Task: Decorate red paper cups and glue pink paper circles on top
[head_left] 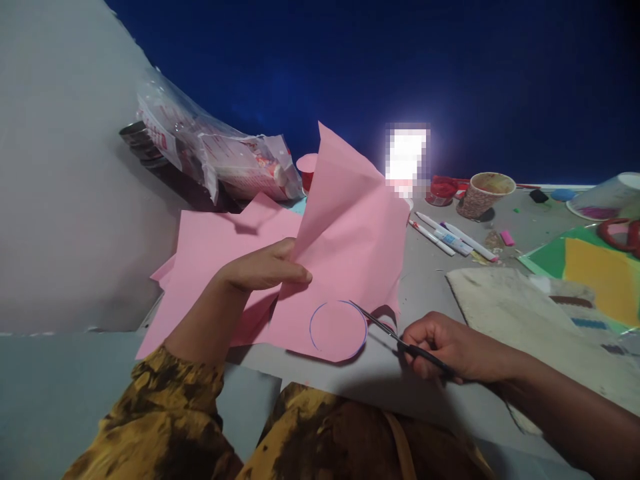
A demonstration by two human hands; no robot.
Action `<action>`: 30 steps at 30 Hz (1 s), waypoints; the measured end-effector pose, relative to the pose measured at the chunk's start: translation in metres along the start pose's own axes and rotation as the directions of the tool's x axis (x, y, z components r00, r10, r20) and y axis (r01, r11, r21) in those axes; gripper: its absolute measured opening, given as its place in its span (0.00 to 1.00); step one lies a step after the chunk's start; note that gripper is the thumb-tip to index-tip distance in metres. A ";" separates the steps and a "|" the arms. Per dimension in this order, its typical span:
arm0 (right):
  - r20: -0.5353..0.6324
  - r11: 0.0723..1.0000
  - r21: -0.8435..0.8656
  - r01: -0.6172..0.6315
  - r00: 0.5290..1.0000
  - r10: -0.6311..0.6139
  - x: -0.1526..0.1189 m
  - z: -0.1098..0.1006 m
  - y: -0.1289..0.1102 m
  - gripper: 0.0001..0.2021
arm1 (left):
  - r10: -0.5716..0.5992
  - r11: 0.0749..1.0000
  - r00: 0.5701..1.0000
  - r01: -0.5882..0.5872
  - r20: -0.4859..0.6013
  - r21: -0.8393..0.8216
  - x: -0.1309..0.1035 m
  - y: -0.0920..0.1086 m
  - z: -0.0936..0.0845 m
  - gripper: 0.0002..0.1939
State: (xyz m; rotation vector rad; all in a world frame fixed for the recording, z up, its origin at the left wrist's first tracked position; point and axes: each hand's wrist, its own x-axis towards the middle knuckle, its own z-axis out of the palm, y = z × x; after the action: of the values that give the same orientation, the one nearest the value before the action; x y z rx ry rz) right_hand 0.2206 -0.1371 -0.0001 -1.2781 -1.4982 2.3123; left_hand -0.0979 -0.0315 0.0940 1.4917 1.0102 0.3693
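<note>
My left hand (273,267) grips the left edge of a large pink sheet (350,233), thumb on top and the other fingers hidden behind it. A circle (339,330) is drawn in blue near the sheet's lower edge. My right hand (435,343) is closed round the black handles of a pair of scissors (387,328). Their blades point up and left, meeting the sheet at the circle's upper right edge. The paper is cut along the circle's right side. More pink paper (210,260) lies beneath my left forearm.
Behind the pink paper lies a crumpled plastic packet (240,163). Several pens (450,240), a paper cup (485,195) and a red jar (443,191) stand or lie at the back right. A beige cloth (525,327) and green and yellow sheets (600,273) are on the right.
</note>
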 end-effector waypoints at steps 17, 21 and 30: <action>0.000 0.999 -0.032 -0.001 1.000 0.001 -0.001 0.000 0.000 0.15 | -0.029 0.992 0.994 0.016 0.104 0.127 0.007 -0.001 -0.003 0.10; 0.006 1.000 -0.025 -0.008 1.000 0.009 0.000 0.001 0.002 0.16 | -0.003 0.991 0.990 -0.015 0.144 0.129 0.009 -0.001 -0.004 0.10; 0.001 0.998 -0.064 -0.009 1.000 0.010 0.000 0.002 0.003 0.16 | 0.001 0.998 0.975 -0.013 0.222 0.055 0.013 0.000 0.000 0.13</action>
State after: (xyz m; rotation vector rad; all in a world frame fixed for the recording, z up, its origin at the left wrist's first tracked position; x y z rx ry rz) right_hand 0.2203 -0.1395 -0.0021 -1.3016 -1.5827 2.2893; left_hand -0.0904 -0.0216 0.0898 1.5492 0.8430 0.1750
